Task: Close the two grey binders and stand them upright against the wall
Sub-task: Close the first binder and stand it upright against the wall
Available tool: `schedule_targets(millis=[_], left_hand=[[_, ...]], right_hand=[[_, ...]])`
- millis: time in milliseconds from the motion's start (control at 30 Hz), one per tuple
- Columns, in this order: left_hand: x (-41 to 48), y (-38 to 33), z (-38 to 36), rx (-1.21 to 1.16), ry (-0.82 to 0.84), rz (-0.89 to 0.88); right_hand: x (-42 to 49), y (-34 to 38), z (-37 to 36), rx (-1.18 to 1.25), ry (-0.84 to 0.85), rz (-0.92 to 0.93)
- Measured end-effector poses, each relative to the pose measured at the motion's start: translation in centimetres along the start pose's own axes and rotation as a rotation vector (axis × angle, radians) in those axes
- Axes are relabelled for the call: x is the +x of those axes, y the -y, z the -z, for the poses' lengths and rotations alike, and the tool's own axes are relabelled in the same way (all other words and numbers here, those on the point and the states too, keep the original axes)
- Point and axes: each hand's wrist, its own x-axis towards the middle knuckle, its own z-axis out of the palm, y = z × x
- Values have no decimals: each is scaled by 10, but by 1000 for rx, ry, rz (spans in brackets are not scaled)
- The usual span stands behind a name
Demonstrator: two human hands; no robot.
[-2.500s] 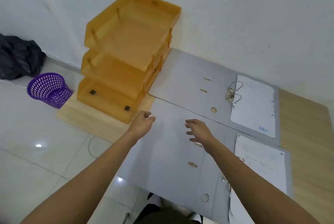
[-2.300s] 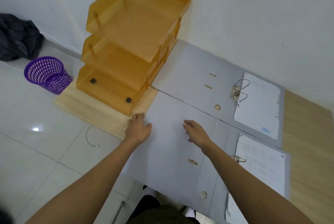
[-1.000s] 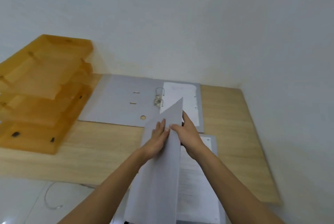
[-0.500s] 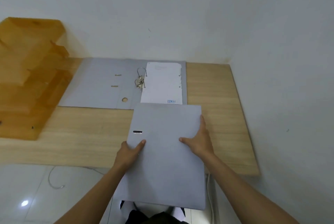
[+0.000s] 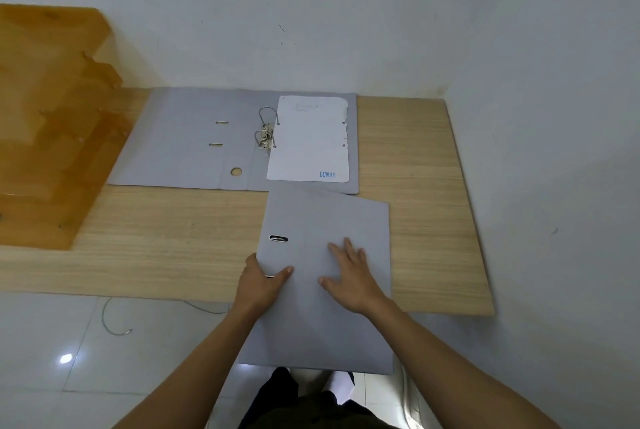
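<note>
Since half a second ago the right hand (image 5: 349, 278) went flat atop the closed binder (image 5: 325, 290); left hand (image 5: 261, 281) grips its spine edge, long axis toward the wall (image 5: 346, 13).

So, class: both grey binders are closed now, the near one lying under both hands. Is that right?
Not quite. The head view shows only the near binder closed, under the left hand and right hand; the far binder lies open.

I see a light wooden desktop (image 5: 173, 238) set into the wall corner. On it lie an open grey binder (image 5: 180, 144) by the wall, a closed grey binder (image 5: 329, 220) overhanging the near edge, and orange stacked trays (image 5: 45, 137) at left.
</note>
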Motion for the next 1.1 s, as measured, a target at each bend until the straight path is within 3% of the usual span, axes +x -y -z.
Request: schedule_targets(millis=[233, 433, 633, 833, 1100], left_hand=[[19, -15, 5, -280, 150, 158], [7, -73, -3, -472, 594, 4], [-7, -108, 3, -597, 966, 18], [-12, -132, 8, -497, 1034, -137], [-16, -187, 9, -403, 968, -605]], right_hand=[[-3, 18, -11, 87, -125, -187], [-11, 38, 20, 315, -357, -293], [-25, 53, 48, 615, -487, -212], [-46, 64, 69, 794, -487, -79], [-70, 95, 134, 713, -578, 208]])
